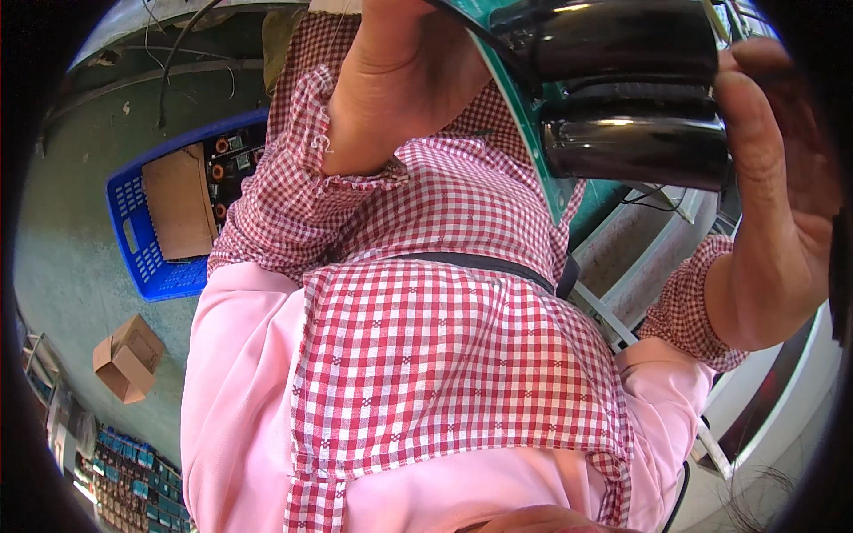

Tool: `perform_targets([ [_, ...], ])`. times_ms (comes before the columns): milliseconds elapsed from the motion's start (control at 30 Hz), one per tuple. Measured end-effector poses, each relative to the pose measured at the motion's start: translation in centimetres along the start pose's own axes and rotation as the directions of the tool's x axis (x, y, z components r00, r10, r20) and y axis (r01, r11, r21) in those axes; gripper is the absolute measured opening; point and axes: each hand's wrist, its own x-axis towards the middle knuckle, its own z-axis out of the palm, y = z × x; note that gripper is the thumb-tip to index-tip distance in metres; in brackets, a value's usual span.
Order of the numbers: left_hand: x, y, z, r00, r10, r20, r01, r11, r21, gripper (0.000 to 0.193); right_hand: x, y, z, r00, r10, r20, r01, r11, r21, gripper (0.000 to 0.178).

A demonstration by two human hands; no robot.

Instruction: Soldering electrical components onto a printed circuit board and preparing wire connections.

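Observation:
Close in front of me, at the upper right, a green circuit board (526, 115) is held up on edge. Two large black cylinders (635, 151), apparently capacitors, stick out from it to the right. My left hand (422, 75) is closed at the board's left side, its fingertips hidden behind the board or beyond the top of the picture. On the other side, my right hand (771, 169) is at the free ends of the cylinders, its thumb touching near the upper one's end. Its other fingers are dark and partly lost at the rim.
On the floor at left sits a blue plastic crate (164, 282) with a cardboard sheet (178, 200) and boards carrying copper coils (222, 144). An open cardboard box (130, 357) lies nearby. Many boards (138, 480) fill the lower left. A pale metal frame (635, 258) stands at right.

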Motion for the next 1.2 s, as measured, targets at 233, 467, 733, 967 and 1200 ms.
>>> perform_targets([
  [233,0.2,0.7,5.1,0.902,-0.138,-0.408,0.231,0.955,0.186,0.093,-0.3,2.2,-4.7,0.998,-0.022,0.064,0.024,0.999,-0.033,0.022],
  [467,2.3,0.0,7.3,0.868,-0.109,-0.484,0.347,0.83,0.436,0.096,1.5,1.7,-4.9,0.986,-0.045,0.162,0.056,0.996,-0.062,0.022],
  [733,2.2,-0.8,7.8,0.892,-0.01,-0.453,0.175,0.93,0.324,0.08,5.6,-10.0,6.4,0.962,-0.091,0.257,0.125,0.985,-0.117,0.022],
  [967,2.5,-0.5,8.6,0.907,0.154,-0.392,0.1,0.825,0.556,0.067,7.6,-10.7,6.2,0.946,-0.088,0.312,0.144,0.976,-0.162,0.022],
  [1200,2.1,-0.5,8.3,0.895,0.169,-0.414,0.104,0.822,0.559,0.066,8.4,-11.0,6.6,0.916,-0.054,0.397,0.142,0.971,-0.195,0.022],
])
